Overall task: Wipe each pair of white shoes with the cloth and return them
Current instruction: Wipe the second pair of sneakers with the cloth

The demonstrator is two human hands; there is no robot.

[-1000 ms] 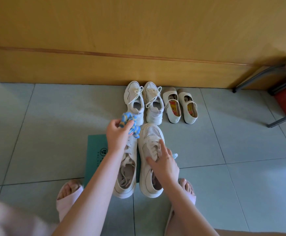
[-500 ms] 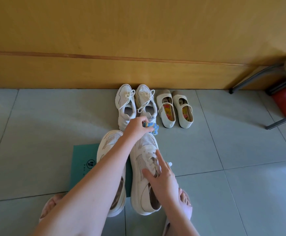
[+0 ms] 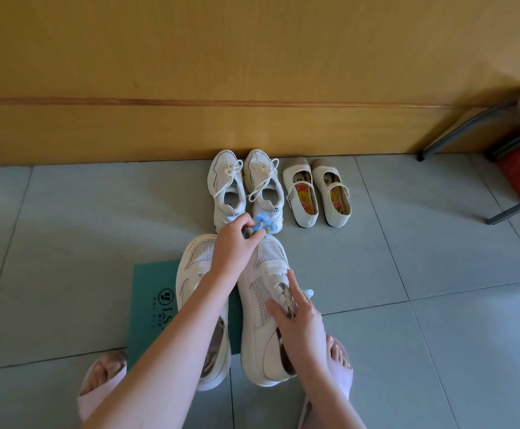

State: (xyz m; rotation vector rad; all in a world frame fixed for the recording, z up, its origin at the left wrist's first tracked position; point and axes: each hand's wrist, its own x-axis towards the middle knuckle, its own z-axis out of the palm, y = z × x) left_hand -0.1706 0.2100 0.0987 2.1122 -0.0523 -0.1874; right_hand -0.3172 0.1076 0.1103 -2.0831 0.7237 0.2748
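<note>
Three pairs of white shoes on a grey tiled floor (image 3: 82, 243), set before a wooden panel (image 3: 252, 72).

Nearest pair: two large mesh sneakers, toes pointing away from the person, side by side and partly on a green mat (image 3: 153, 305). The left mesh sneaker (image 3: 190, 274) is crossed by the left forearm. The right mesh sneaker (image 3: 260, 308) sits just beside it.

Left hand (image 3: 237, 243): fingers curled round a bunched blue cloth (image 3: 260, 226), gripping it. The cloth sticks out past the fingertips, at the toe tip of the right mesh sneaker. In this view it overlaps the heels of the laced pair (image 3: 246, 187) behind; whether they touch, I cannot tell.

Right hand (image 3: 299, 320): laid flat on the right mesh sneaker, fingers stretched over the laces, thumb on the inner side of the upper. It presses down and grasps nothing. A small pale object shows beside its fingers, too small to identify.

Strap pair (image 3: 316, 193): against the panel, just right of the laced pair, with patterned insoles.

Pink slippers (image 3: 100, 385) on both feet, at the bottom edge. Dark chair legs (image 3: 469, 125) at far right.
</note>
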